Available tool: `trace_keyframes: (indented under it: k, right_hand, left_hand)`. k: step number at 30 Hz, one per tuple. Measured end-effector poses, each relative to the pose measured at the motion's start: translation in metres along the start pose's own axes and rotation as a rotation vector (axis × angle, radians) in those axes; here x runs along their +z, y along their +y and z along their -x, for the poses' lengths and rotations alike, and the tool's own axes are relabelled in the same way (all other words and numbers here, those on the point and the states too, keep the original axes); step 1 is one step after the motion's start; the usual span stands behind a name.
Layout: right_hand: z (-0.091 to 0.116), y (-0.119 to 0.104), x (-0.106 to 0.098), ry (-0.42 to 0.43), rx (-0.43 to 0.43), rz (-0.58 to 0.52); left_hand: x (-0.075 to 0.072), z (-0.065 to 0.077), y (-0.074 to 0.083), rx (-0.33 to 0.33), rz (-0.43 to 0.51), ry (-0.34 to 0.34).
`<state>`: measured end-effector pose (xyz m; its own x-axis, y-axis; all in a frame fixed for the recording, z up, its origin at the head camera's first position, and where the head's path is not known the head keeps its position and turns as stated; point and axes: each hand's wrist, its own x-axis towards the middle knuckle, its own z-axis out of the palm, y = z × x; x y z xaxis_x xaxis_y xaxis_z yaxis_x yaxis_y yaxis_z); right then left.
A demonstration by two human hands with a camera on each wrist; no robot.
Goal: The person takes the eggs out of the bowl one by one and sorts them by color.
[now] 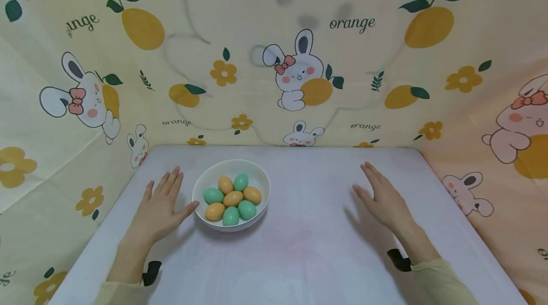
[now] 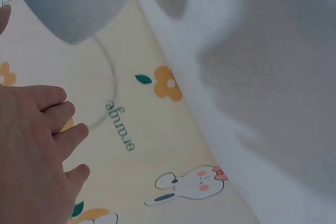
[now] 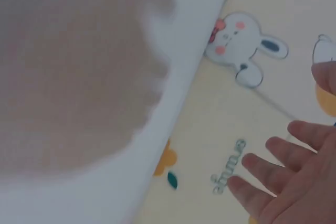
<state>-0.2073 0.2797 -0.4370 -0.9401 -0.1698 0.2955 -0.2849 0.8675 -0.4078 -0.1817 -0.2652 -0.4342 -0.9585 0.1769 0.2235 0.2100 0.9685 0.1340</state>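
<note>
**Two flat hands, a bowl of eggs between them**

Sleeves of pale yellow cloth (image 1: 436, 279) sit closest to the head camera, one at each lower corner, each with a dark strap at the wrist. From them both hands reach forward over the white table (image 1: 312, 252).

Left hand (image 1: 160, 207): released, fingers straight and slightly spread, palm down on the table, holding nothing. Its thumb points toward the white bowl (image 1: 201, 191), and the thumb tip lies at the bowl's near-left rim; whether it actually touches cannot be told. In the left wrist view the same straight fingers (image 2: 55, 114) show against the printed cloth, with the bowl's rounded underside (image 2: 73, 3) just beyond the fingertips.

Inside the bowl, just to the thumb side of the left hand, lie seven eggs packed together: four green eggs (image 1: 213, 195) and three orange eggs (image 1: 233, 198), one orange egg in the middle and the others ringed about it.

Right hand (image 1: 385, 200): also released, fingers straight and close together, palm down on the table, grasping nothing. It lies well apart from the bowl, with bare table between. The right wrist view shows its fingers (image 3: 273, 177) extended, the table's edge blurred beside them.

Beyond both hands' fingertips, a yellow curtain (image 1: 364, 57) printed with rabbits, oranges and flowers walls the table on three sides.
</note>
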Motion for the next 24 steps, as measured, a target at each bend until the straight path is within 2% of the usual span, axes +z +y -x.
trace_keyframes:
  k: [6, 10, 17, 24]
  right_hand:
    - [-0.009, -0.018, 0.007, 0.070, -0.030, -0.105]
    - [-0.016, -0.033, 0.012, 0.086, -0.055, -0.183]
    - [-0.032, -0.065, 0.023, 0.049, -0.120, -0.291]
    - [-0.047, -0.095, 0.040, -0.029, -0.187, -0.359]
  left_hand:
    - [0.006, 0.003, 0.007, 0.033, 0.004, -0.022]
    - [0.008, 0.004, 0.012, 0.044, 0.022, -0.031]
    - [0.014, 0.006, 0.018, 0.043, 0.039, -0.072]
    - [0.016, 0.009, 0.021, 0.018, 0.067, -0.108]
